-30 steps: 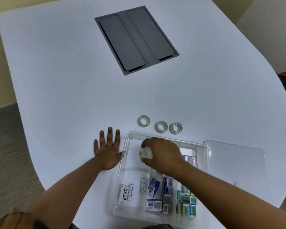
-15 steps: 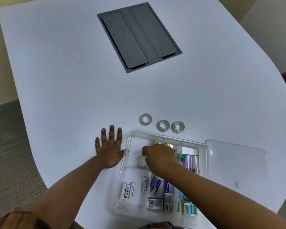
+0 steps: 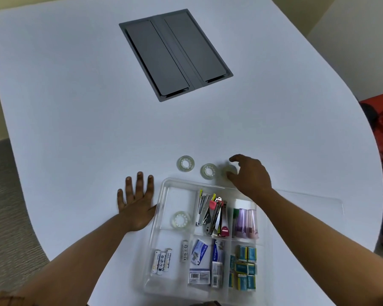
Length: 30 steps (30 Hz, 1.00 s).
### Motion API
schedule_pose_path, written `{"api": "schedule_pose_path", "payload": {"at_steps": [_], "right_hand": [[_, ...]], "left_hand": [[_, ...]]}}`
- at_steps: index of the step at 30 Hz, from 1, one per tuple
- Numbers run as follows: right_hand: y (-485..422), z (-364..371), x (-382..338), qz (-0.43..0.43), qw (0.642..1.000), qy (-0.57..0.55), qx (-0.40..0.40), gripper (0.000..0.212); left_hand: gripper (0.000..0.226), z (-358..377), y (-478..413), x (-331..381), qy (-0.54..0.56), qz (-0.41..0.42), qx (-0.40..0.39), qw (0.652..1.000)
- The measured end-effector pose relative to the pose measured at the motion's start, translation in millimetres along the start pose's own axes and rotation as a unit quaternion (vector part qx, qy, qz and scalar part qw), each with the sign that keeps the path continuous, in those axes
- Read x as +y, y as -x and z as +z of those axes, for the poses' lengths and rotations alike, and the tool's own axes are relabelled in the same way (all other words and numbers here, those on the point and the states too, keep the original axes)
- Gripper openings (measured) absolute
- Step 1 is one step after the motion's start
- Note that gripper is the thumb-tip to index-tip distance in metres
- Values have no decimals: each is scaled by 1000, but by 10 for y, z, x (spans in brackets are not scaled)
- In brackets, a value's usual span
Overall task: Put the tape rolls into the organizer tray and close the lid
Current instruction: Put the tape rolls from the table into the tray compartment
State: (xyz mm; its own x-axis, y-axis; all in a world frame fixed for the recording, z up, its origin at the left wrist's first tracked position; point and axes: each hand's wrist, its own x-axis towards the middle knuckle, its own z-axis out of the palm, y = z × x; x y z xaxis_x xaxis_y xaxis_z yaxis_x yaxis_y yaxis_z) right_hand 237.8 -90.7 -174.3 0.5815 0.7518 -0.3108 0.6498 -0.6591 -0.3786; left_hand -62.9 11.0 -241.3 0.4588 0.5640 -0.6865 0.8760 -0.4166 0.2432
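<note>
A clear organizer tray sits on the white table in front of me. One clear tape roll lies flat in its far-left compartment. Three more tape rolls lie in a row just beyond the tray: the left one, the middle one, and the right one, blurred between the curled fingers of my right hand. Whether those fingers touch it is unclear. My left hand rests flat, fingers spread, on the table against the tray's left wall. The clear lid lies right of the tray.
The tray also holds batteries, staplers and clips, purple tubes, and small boxes. A grey cable hatch is set into the table farther back. The table's curved edge runs along the right and near left.
My right hand has left a tape roll in the tray's far-left compartment and moved up and right, out of the tray, to the rightmost roll on the table. My left hand stayed put.
</note>
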Motion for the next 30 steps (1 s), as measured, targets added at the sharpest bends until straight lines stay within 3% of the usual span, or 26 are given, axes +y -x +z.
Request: {"api": "schedule_pose_path", "payload": {"at_steps": [8, 13, 16, 22, 30], "right_hand": [[-174, 210, 222, 29, 999, 13, -28, 77], [-194, 190, 184, 43, 998, 39, -29, 57], [-129, 101, 62, 32, 999, -3, 8, 51], [350, 79, -367, -94, 991, -96, 22, 56], [901, 535, -618, -260, 964, 24, -39, 26]], "left_hand": [[85, -1, 2, 8, -1, -5, 1, 1000], [85, -3, 0, 10, 0, -3, -2, 1000], [85, -2, -6, 1, -1, 0, -1, 1000], [85, 5, -13, -18, -2, 3, 0, 1000], [85, -10, 12, -5, 4, 11, 1, 1000]]}}
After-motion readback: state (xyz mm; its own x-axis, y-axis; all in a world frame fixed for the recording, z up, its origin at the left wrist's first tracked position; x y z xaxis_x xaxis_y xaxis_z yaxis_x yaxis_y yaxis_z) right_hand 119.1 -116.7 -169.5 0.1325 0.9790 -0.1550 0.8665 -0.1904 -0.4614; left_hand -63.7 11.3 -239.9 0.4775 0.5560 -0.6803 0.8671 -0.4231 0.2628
